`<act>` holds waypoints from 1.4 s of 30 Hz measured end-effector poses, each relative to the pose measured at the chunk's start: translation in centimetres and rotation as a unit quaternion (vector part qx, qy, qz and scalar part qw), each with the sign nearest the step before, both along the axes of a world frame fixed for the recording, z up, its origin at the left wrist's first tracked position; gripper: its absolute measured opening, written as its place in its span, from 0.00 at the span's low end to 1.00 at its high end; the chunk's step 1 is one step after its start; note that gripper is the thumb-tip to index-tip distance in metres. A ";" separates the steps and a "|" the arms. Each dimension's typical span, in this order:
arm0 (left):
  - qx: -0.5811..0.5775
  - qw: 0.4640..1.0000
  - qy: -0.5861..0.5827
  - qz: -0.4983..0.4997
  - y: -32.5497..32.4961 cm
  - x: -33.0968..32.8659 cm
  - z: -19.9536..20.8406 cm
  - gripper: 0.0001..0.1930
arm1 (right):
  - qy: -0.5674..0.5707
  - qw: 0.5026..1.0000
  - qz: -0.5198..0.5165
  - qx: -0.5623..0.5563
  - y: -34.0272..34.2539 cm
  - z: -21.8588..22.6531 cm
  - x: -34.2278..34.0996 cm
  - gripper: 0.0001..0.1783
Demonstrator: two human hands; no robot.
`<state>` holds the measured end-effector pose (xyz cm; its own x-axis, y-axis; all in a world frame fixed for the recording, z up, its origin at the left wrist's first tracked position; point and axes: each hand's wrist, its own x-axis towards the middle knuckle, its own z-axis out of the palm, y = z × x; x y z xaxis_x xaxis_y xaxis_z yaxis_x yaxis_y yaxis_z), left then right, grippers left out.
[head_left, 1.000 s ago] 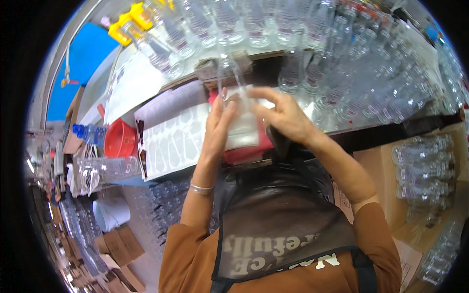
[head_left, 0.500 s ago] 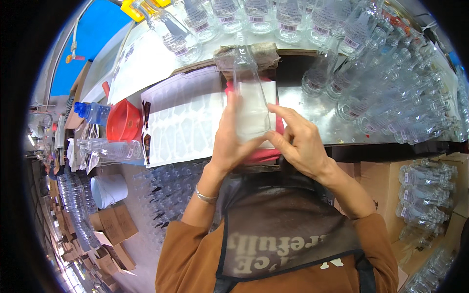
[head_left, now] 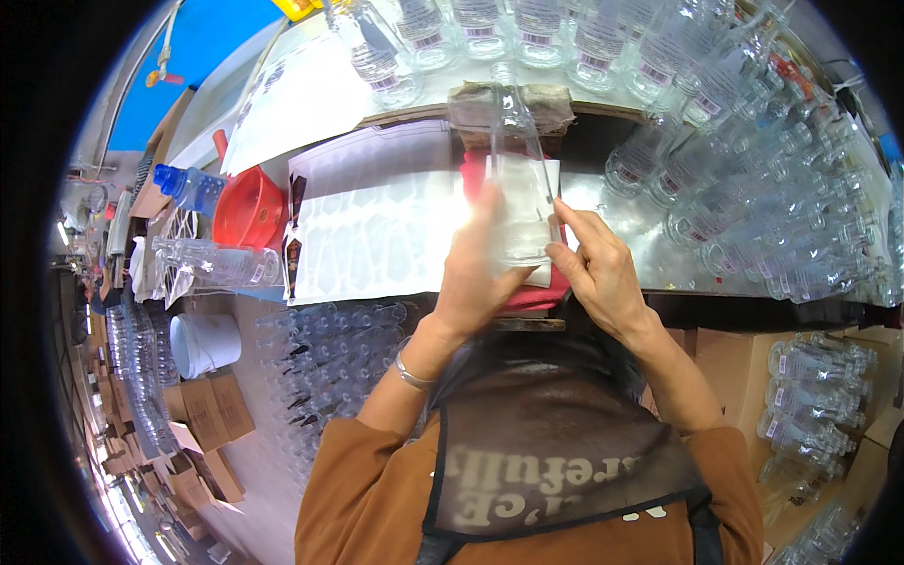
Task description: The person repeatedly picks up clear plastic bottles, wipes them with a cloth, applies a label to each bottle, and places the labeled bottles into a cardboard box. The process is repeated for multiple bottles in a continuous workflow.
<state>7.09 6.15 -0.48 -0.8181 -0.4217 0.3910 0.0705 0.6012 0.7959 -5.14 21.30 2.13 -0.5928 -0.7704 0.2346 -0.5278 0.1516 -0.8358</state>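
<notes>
A clear glass bottle (head_left: 520, 141) lies in front of me, its neck on a cloth-wrapped rest (head_left: 556, 105) and its base toward me. White paper and a red cloth (head_left: 537, 298) lie under it. My right hand (head_left: 605, 278) grips the lower right side of the bottle with its thumb and fingertips. Along the bottle's left side is my left hand (head_left: 468, 273), its thumb near the base; motion smears its fingers, so their hold is unclear. A sheet of clear, shaped labels (head_left: 367, 217) lies beside my left hand.
Several labelled bottles (head_left: 595, 47) stand at the back, with many more (head_left: 772, 217) at the right. A red bowl (head_left: 250, 209), a blue-capped bottle (head_left: 193, 188) and a lying glass bottle (head_left: 217, 262) are at the left. Below are a white bucket (head_left: 205, 345) and cardboard boxes (head_left: 212, 410).
The whole view has shifted, so the bench appears farther right. My left hand is more blurred, and the thumbs are slightly farther apart. The bottle stays on its rest.
</notes>
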 end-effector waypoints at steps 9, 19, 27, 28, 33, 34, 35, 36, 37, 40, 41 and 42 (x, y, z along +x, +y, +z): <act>-0.106 0.994 -0.021 0.015 -1.2 2.0 0.7 0.53 | -0.125 0.991 0.036 0.018 1.0 -0.3 -1.1 0.24; -0.271 0.823 -0.291 0.405 -24.3 8.1 -5.0 0.42 | -0.233 0.972 -0.024 0.003 3.9 -3.1 -2.4 0.20; -0.324 0.852 -0.269 0.310 -20.1 7.0 -6.6 0.36 | -0.134 0.990 -0.012 0.042 3.4 -3.0 -1.9 0.17; -0.351 0.861 -0.217 0.296 -17.8 8.2 -6.8 0.36 | -0.140 0.989 -0.013 0.047 3.8 -3.4 -2.1 0.17; -0.254 0.919 -0.252 0.164 -8.9 13.2 -1.7 0.37 | -0.177 0.980 -0.053 0.073 5.7 -4.2 -3.0 0.17; -0.259 0.919 -0.236 0.179 -9.2 13.4 -1.6 0.36 | -0.174 0.980 -0.055 0.077 5.7 -4.2 -3.1 0.17; -0.264 0.920 -0.219 0.192 -10.0 13.3 -1.7 0.36 | -0.171 0.980 -0.059 0.081 5.7 -4.3 -3.2 0.17; -0.270 0.919 -0.199 0.207 -10.9 12.9 -1.7 0.35 | -0.172 0.981 -0.065 0.068 5.5 -4.3 -3.1 0.16; -0.290 0.907 -0.187 0.243 -12.5 12.2 -2.1 0.34 | -0.155 0.984 -0.057 0.072 5.0 -4.1 -3.0 0.16; -0.289 0.878 -0.240 0.298 -16.8 9.4 -2.7 0.34 | -0.098 0.993 -0.039 0.054 3.6 -3.4 -2.4 0.15; -0.274 0.870 -0.278 0.301 -17.5 8.8 -3.3 0.35 | -0.083 0.995 -0.028 0.056 3.6 -3.4 -2.4 0.15; -0.258 0.864 -0.314 0.296 -17.7 7.7 -3.3 0.36 | -0.068 0.996 -0.024 0.059 3.7 -3.4 -2.4 0.15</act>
<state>14.80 -11.52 -3.75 -0.6376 -0.7411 0.2103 -0.7197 0.6704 0.1806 -7.56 25.02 -1.32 -0.6503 -0.7575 0.0586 -0.4004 0.2761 -0.8738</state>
